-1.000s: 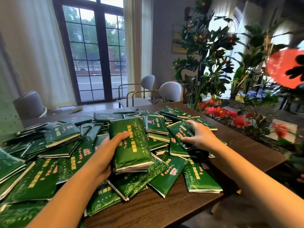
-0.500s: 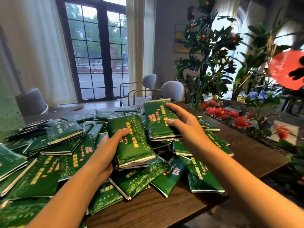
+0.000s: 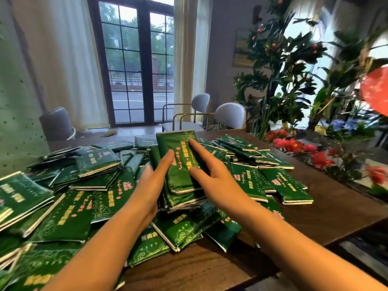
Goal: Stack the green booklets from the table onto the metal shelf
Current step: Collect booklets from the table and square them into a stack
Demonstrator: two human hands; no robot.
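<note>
A: Holding what, there on the left?

B: Gripped in the left hand [image 3: 147,185] — a stack of green booklets [image 3: 178,166], thumb laid across the top cover, the remaining fingers hidden beside and beneath.

A: And on the right?

B: Laid flat on that same top cover with the right hand [image 3: 218,185]: fingers [image 3: 194,147] straight and spread, thumb held apart, pressing down, curled round nothing.

A: Lifted or lying?

B: Raised a little over the heap, far end tilted up and away, white page edges turned toward the camera. Hard to tell whether touching anything below.

A: Carried on what, all the others?

B: Strewn over the dark wooden tabletop [image 3: 327,208] — scattered green booklets [image 3: 69,213], overlapping at every angle, thickest at the left and middle, thinning toward the right side. Bare wood along the near and right edges.

A: Beyond the far edge?

B: Two pale chairs [image 3: 231,116] just behind, then a dark-framed window [image 3: 136,66] between light curtains [image 3: 63,59]. Leafy plants [image 3: 279,76] and red flowers [image 3: 294,143] along the right.
</note>
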